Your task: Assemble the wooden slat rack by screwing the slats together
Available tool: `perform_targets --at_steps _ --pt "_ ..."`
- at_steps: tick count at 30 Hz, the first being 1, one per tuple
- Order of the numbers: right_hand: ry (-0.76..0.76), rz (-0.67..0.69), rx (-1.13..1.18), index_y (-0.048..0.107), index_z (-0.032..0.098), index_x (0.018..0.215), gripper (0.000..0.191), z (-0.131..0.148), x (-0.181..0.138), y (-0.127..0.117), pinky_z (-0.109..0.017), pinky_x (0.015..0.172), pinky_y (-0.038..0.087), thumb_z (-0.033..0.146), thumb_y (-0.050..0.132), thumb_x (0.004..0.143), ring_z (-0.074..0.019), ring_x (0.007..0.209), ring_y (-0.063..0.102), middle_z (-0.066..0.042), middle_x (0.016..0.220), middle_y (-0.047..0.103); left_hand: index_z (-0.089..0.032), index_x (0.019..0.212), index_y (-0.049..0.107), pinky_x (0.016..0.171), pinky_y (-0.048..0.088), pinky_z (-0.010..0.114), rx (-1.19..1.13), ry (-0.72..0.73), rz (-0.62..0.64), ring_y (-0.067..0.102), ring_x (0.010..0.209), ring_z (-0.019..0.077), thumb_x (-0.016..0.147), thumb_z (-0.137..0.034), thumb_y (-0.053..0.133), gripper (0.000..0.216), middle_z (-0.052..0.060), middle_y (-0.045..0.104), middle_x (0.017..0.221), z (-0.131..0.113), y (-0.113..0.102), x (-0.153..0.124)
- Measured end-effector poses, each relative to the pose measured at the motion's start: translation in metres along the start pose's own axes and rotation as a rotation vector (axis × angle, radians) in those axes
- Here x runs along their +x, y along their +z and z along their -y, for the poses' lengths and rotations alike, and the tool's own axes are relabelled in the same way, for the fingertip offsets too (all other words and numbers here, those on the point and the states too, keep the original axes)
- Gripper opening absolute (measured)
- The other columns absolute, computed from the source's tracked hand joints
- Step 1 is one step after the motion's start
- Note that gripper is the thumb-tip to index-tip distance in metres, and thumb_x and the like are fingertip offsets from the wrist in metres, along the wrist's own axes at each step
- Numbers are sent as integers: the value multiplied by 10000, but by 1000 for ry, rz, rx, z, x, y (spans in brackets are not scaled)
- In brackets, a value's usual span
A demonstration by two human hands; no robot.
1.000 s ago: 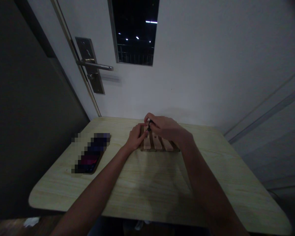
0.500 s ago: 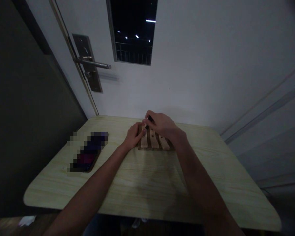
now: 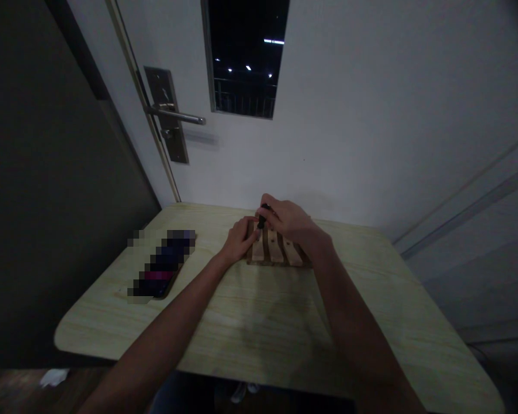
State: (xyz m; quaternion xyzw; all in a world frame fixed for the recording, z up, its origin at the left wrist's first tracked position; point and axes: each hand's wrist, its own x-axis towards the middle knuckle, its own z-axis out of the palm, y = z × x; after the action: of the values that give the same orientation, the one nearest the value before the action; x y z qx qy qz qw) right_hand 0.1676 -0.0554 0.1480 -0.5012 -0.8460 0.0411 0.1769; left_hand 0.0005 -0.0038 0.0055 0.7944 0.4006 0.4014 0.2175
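A small brown wooden board (image 3: pixel 280 264) lies on the table, with several pale curved wooden strips (image 3: pixel 275 250) on top. Dark round spots that may be holes or screw heads mark the strips. My left hand (image 3: pixel 238 242) grips the board's left side, its thumb laid over the leftmost strip. Above that strip's upper part, my right hand (image 3: pixel 291 221) is closed around a short, black, upright tool (image 3: pixel 262 218) resembling a stubby screwdriver. The tool's lower end meets the strip close to my left thumb; its tip is too small to make out. My right hand hides the board's far right part.
A phone (image 3: pixel 166 270), partly pixelated, lies left of my left forearm on the pale wood-grain table (image 3: pixel 224 328). Behind the table stands a white door (image 3: pixel 349 115) with a metal handle (image 3: pixel 176 116) and a dark window (image 3: pixel 248 57). A dark panel (image 3: pixel 47 201) borders the left side.
The whole view has shifted slightly, so everything sits a little further right. My right hand still holds the black tool at the same strip, and its tilt differs slightly.
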Motion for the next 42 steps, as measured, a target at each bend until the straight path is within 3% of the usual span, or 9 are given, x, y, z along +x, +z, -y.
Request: perform_targets --at_steps 5,9,17,22,27,29,32,39,42 --pt "8 -87 -6 541 195 834 262 2 3 4 -280 600 268 423 475 944 -137 628 455 -14 705 573 -182 1203 507 896 431 423 3 7 -2 554 1014 261 922 -500 427 433 103 620 1130 1 0 0" --pt "-1 -120 57 568 167 947 211 -1 7 12 -280 604 292 323 426 955 -131 602 452 -14 696 571 -187 1201 510 892 433 420 -5 -29 3 560 1014 261 922 -503 423 430 98 628 1110 -4 -1 0" --pt "-34 -83 213 629 190 1159 334 -3 1 5 -278 655 374 307 388 958 -152 697 554 -41 832 671 -197 1196 505 904 429 424 7 -23 6 558 1037 265 922 -499 424 417 94 625 1121 -4 -1 0" --pt "-124 -163 262 666 133 1074 301 -6 2 3 -295 794 436 203 437 890 -175 879 602 -108 1020 686 -193 1197 508 915 422 430 -14 -22 2 554 1044 269 924 -488 435 408 95 623 1122 -5 -2 0" --pt "-88 -169 331 654 192 1042 215 -3 3 0 -268 641 429 248 526 878 -124 609 561 4 709 645 -184 1203 508 897 426 428 -1 -29 5 554 1031 269 928 -474 441 405 97 623 1109 -2 -1 0" --pt "-75 -176 330 643 198 932 133 -2 3 -2 -265 625 419 295 578 868 -127 610 564 11 676 626 -185 1203 509 885 432 421 1 -20 -1 556 1022 266 927 -475 446 405 95 624 1108 1 0 0" --pt "-42 -197 310 578 198 788 191 -2 4 -1 -272 620 413 372 629 848 -136 624 563 4 663 612 -188 1201 512 870 440 414 -2 -22 -12 560 1008 261 923 -478 450 406 93 625 1109 3 2 1" --pt "-109 -264 356 597 193 954 127 -9 9 9 -282 679 452 271 603 854 -146 718 596 -29 853 660 -173 1193 508 882 442 419 -17 -13 -1 565 1018 262 913 -496 429 435 106 629 1107 -4 -2 1" --pt "-173 -228 358 656 204 913 96 -9 10 9 -297 754 466 248 584 868 -163 815 623 -35 885 697 -178 1200 506 895 438 425 -5 -18 0 563 1034 265 917 -508 417 444 106 626 1127 -3 -2 2"
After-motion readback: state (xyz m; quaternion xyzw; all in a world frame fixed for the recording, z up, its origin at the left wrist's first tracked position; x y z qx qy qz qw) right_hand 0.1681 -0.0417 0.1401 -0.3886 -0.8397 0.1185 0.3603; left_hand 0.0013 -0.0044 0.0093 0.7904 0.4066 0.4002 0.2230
